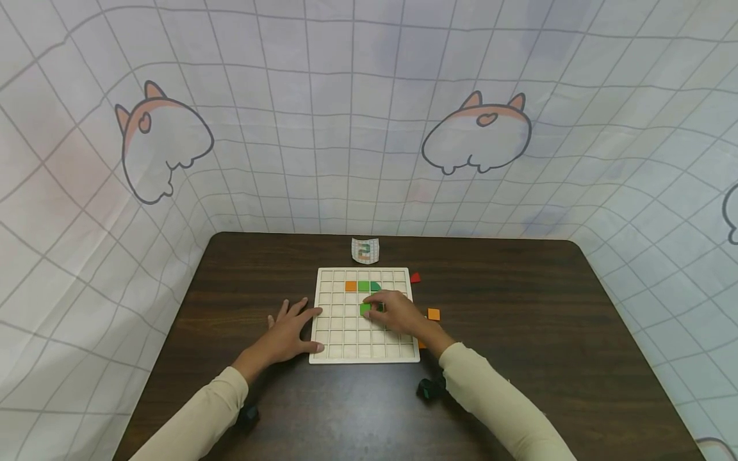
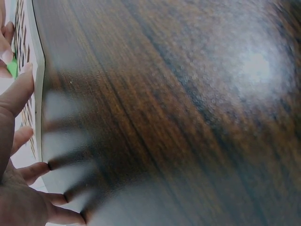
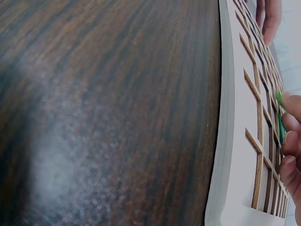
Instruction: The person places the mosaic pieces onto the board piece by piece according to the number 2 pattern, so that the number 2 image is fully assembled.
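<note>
A green tile (image 1: 365, 309) is being pinched by the right hand (image 1: 398, 312) near the middle of the grid board (image 1: 337, 337), whose left edge is being touched by the left hand (image 1: 288, 336), fingers apart.

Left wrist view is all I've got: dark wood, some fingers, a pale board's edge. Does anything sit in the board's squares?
Observer: Yes, the head view shows an orange square, a green square and a teal piece side by side in one row of the board.
Operator: Oh! Anything beyond its far edge?
Observer: A small printed sheet lies on the table there.
Operator: And any loose bits?
Observer: A red piece lies off the board's right side, near the far corner.
</note>
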Tool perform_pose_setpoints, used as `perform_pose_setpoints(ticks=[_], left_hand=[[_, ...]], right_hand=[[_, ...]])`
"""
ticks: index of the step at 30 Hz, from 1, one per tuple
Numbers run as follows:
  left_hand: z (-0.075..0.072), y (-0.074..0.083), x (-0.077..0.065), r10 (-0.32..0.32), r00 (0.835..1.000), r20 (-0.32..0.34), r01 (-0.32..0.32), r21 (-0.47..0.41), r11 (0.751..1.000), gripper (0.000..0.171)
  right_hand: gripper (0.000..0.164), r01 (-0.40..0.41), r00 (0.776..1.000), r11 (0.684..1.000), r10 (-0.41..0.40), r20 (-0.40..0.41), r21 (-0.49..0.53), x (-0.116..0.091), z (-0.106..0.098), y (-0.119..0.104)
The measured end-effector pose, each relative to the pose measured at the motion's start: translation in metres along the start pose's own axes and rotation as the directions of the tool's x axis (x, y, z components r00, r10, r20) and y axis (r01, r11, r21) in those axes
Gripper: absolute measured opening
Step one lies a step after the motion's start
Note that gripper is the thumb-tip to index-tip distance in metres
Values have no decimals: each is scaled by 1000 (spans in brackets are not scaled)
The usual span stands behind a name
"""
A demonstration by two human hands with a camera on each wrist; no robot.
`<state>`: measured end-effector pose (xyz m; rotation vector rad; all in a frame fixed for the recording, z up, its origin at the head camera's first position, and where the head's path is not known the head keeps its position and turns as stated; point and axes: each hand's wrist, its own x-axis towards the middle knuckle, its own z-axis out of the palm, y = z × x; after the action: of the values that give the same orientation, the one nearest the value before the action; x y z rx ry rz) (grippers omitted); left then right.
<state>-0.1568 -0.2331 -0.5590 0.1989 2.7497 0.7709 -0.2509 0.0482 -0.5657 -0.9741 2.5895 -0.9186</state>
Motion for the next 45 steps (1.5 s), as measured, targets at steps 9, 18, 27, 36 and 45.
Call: perform_pose_setpoints(ticks=[9, 18, 27, 36, 45], left_hand=[[-1, 0, -1, 12, 1000, 5, -12, -6, 1000, 83], [-1, 1, -1, 18, 1000, 5, -18, -11, 1000, 83], [-1, 1, 0, 21, 1000, -1, -21, -10, 1000, 83], [0, 0, 0, 6, 1000, 2, -6, -1, 1000, 83], [1, 1, 0, -10, 1000, -3, 10, 14, 1000, 84]], right_hand=[[32, -23, 1000, 999, 24, 13, -34, 0, 1, -1], [31, -13, 1000, 998, 13, -4, -62, 2, 3, 1], [28, -3, 1000, 999, 2, -15, -49, 2, 2, 1], [31, -20, 1000, 1000, 20, 3, -8, 0, -1, -1], [33, 49, 998, 997, -46, -54, 63, -8, -10, 10]])
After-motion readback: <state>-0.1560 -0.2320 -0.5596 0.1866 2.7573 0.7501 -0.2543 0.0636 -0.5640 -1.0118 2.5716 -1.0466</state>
